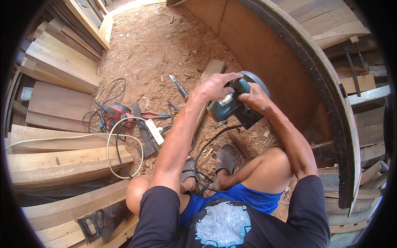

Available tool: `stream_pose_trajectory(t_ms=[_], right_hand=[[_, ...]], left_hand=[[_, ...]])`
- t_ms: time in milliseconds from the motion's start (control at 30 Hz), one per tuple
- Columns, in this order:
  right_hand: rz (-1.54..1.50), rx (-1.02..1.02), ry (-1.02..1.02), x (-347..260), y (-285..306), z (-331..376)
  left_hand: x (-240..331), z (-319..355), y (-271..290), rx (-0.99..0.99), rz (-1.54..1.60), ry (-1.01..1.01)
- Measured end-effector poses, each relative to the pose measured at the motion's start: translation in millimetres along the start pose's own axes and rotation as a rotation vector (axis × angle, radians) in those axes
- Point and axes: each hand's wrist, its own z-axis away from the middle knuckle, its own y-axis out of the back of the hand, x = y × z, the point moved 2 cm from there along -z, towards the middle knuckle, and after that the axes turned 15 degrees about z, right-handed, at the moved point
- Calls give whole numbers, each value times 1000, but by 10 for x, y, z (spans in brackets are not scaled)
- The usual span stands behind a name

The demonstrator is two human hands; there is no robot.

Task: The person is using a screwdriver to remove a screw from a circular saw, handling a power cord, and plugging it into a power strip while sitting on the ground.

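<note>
A green circular saw [223, 108] with a round grey guard is in front of me, over a narrow wooden plank [214, 67] on the ground. My right hand [255, 99] is wrapped around its green handle. On the saw's far side, my left hand [217, 86] grips the top, fingers reaching toward the guard. A black cord runs from the saw's near end toward my feet. The blade is hidden from this view.
Wood shavings cover the ground. At left lie a red power tool [118, 112], red-handled pliers [155, 114], a white power strip [154, 131] and looped cords. A chisel-like tool [178, 86] lies beyond. A large curved-edged panel [285, 62] stands right; stacked boards [62, 62] line the left.
</note>
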Motion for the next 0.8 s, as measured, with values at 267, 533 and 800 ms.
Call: stream_pose_trajectory(t_ms=[267, 533, 800], right_hand=[[-45, -19, 36, -3, 33, 29], [-38, -17, 40, -33, -11, 59], [-71, -66, 97, 7, -29, 54]], left_hand=[[41, -20, -104, 118, 64, -133], [34, 69, -126, 164, -116, -128], [54, 118, -167, 187, -44, -79]])
